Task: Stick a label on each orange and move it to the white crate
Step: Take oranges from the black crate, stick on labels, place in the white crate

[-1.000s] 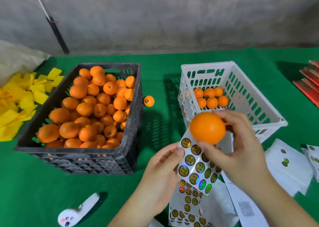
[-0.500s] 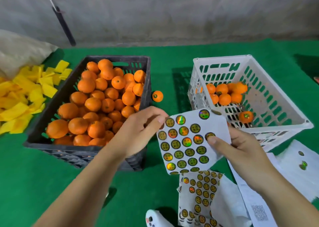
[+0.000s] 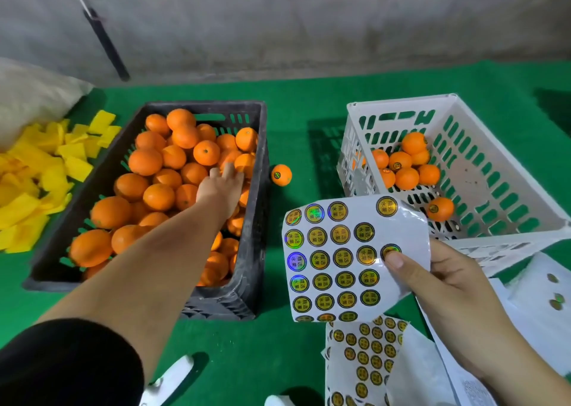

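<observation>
— Since half a second ago, left hand (image 3: pixel 220 186) is reaching from the label sheet (image 3: pixel 355 260) into the black crate (image 3: pixel 250 251)?

— Yes, fingers spread, touching oranges (image 3: pixel 167 171) at the crate's right wall, not gripping yet. Right hand (image 3: pixel 445 285) is pinching the sheet, right of the black crate, before the white crate (image 3: pixel 506 211).

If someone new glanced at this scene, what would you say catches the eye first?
Probably the black crate on the left, heaped with bright oranges, where the left hand reaches in among the fruit. Next, the sheet of shiny round labels that the right hand holds up in front, with the white crate behind it holding only a few oranges.
</observation>
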`<state>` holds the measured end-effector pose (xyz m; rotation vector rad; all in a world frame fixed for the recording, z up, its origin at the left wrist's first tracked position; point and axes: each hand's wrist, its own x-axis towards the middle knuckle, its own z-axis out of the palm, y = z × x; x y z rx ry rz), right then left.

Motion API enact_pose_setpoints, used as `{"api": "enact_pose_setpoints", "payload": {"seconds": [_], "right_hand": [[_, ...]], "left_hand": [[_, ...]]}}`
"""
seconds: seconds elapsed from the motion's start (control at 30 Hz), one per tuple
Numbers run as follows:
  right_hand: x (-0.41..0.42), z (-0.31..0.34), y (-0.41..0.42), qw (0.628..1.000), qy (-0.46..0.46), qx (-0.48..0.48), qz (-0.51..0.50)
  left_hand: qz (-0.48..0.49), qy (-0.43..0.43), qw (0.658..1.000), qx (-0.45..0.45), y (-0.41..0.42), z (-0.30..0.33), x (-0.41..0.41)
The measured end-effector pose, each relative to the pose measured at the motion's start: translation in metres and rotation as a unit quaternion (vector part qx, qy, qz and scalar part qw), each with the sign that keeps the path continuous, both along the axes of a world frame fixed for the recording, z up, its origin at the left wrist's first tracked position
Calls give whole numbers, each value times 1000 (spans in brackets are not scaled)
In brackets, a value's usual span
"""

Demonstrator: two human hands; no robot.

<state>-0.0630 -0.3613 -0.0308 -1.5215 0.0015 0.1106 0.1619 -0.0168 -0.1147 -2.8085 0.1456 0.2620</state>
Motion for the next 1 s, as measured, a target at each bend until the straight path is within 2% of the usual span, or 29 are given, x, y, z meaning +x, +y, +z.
{"api": "enact_pose_setpoints", "payload": {"seconds": [0.13,0.37,0.43,0.5,0.53,0.57,0.63,0.67,0.77,0.87,0.93,1.0], "right_hand": [[0,-4,-5,1000,4,-3,-5],[1,-9,1,999,22,19,-18],[2,-8,2,999,22,31,-17],[4,-6,3,999,19,36,-17],[4,-5,3,999,18,36,-15],[5,-4,3,999,16,35,-12],[5,-4,2,999,11,38,-6],[4,-4,2,999,9,41,-5],[1,-3,1,999,4,49,-3],[-3,2,1,999,-10,19,33],[-4,5,0,998,-27,-37,46],[-6,9,3,992,-55,-113,28]], "left_hand": [[-12,-43,998,41,7,-11,6],[43,-38,998,14,26,-1,6],[78,-38,996,-27,26,10,-1],[119,-50,983,-130,21,29,-12],[151,-53,960,-229,16,41,-22],[188,-44,911,-364,11,57,-36],[197,7,758,-621,-2,87,-76],[171,26,700,-693,-8,99,-99],[120,75,580,-802,-29,123,-162],[99,179,456,-866,-55,117,-204],[122,193,397,-889,-74,103,-226],[157,166,362,-904,-91,91,-242]]}}
